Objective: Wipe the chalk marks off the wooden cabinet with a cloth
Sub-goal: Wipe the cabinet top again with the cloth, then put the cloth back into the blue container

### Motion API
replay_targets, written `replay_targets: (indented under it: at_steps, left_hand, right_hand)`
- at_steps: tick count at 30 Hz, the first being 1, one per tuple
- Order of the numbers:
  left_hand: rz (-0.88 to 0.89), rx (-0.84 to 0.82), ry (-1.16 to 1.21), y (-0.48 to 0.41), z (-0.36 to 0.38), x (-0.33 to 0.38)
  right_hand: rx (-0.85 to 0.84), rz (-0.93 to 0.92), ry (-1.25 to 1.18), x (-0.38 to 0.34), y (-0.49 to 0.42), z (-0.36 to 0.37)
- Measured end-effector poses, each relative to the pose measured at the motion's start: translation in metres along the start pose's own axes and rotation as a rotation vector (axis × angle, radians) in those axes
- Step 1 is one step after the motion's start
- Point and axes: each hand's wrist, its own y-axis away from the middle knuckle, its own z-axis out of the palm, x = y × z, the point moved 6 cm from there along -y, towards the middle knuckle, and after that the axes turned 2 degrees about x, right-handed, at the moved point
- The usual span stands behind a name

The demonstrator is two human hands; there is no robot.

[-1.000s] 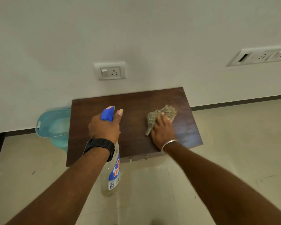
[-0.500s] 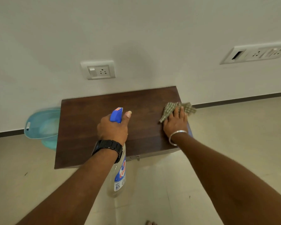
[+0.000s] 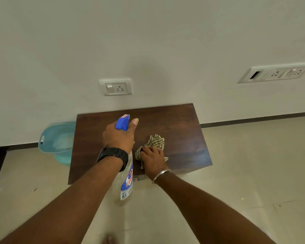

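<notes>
The dark wooden cabinet [image 3: 180,131] stands against the white wall, its top facing me. My right hand [image 3: 153,160] presses a crumpled green checked cloth [image 3: 155,141] onto the top near the front middle. My left hand [image 3: 119,136], with a black watch on the wrist, grips a clear spray bottle [image 3: 126,184] with a blue trigger head, held upright above the cabinet's front edge. I see no distinct chalk marks on the wood; a sheen shows at the right front.
A turquoise plastic basin [image 3: 55,140] sits on the floor left of the cabinet, by the wall. A socket plate [image 3: 115,86] is on the wall above the cabinet and a wider switch panel [image 3: 275,73] is at the right. Beige tiled floor lies around.
My right hand has dragged the cloth from the cabinet's right edge back toward the front middle, close to the bottle. The left hand has kept its hold on the spray bottle.
</notes>
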Motion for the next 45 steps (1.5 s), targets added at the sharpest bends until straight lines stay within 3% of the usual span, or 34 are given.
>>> replay_targets:
  at_steps: [2,6,9,20,27,37,45]
  left_hand:
    - [0.006,0.013,0.015,-0.007,-0.013,-0.005]
    - [0.041,0.040,0.039,-0.021,-0.043,-0.012]
    - [0.047,0.072,0.095,-0.030,-0.072,-0.018]
    - [0.176,0.173,0.201,-0.115,-0.206,-0.022]
    - [0.285,0.139,0.265,-0.183,-0.260,-0.047]
    - [0.308,0.166,0.406,-0.256,-0.279,-0.107]
    - [0.272,0.159,0.463,-0.288,-0.268,-0.140]
  right_hand:
    - [0.030,0.038,-0.116,-0.007,-0.012,-0.014]
    - [0.066,0.248,-0.567,-0.029,-0.027,-0.032]
    - [0.053,0.291,-0.732,-0.061,-0.040,-0.041]
    - [0.043,0.217,-0.791,-0.191,-0.128,-0.064]
    - [0.057,0.155,-0.784,-0.250,-0.200,-0.043]
    - [0.098,0.213,-0.784,-0.284,-0.267,0.002]
    - [0.046,0.239,-0.606,-0.280,-0.291,0.039]
